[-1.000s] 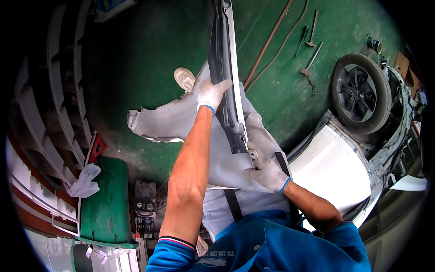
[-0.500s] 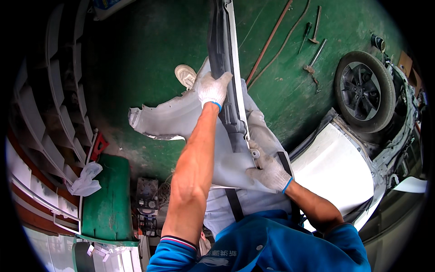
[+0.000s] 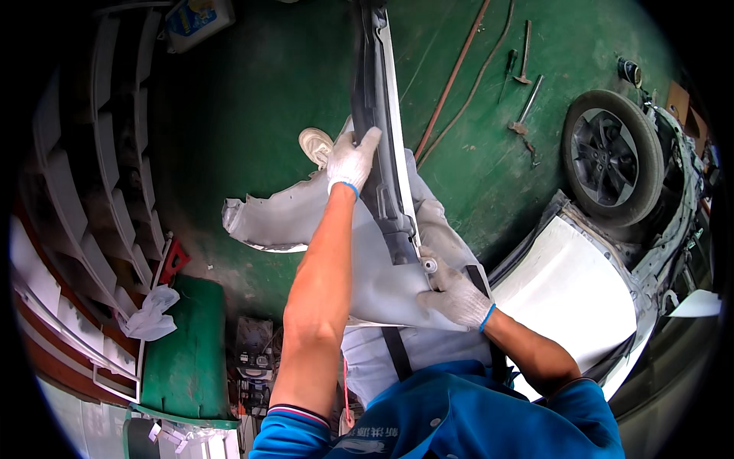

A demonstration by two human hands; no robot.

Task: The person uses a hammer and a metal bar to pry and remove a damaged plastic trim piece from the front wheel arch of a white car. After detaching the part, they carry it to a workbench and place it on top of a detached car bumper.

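A grey-white car fender (image 3: 382, 287) lies across my lap, its curved arch end reaching out to the left. Along it runs a long dark trim strip (image 3: 373, 99) with a white edge, pointing away from me. My left hand (image 3: 352, 162), in a white knit glove, is closed on the strip's left side, thumb up against the dark surface. Near the strip's close end, my gloved right hand (image 3: 461, 300) is curled around a small white roll-like piece (image 3: 430, 265) with a dark centre. Its thumb lies along the fender.
Hammers (image 3: 526, 115) and a red hose (image 3: 451, 76) lie on the green floor ahead. At right stand a wheel (image 3: 612, 157) and a white body panel (image 3: 569, 283). Panel racks (image 3: 107, 153), a green bin (image 3: 183, 352) and a plastic bag (image 3: 153, 314) are at left.
My left hand has shifted slightly left and its thumb has drawn in. The right hand and the small white piece have come slightly nearer to me. The view has tilted a little.
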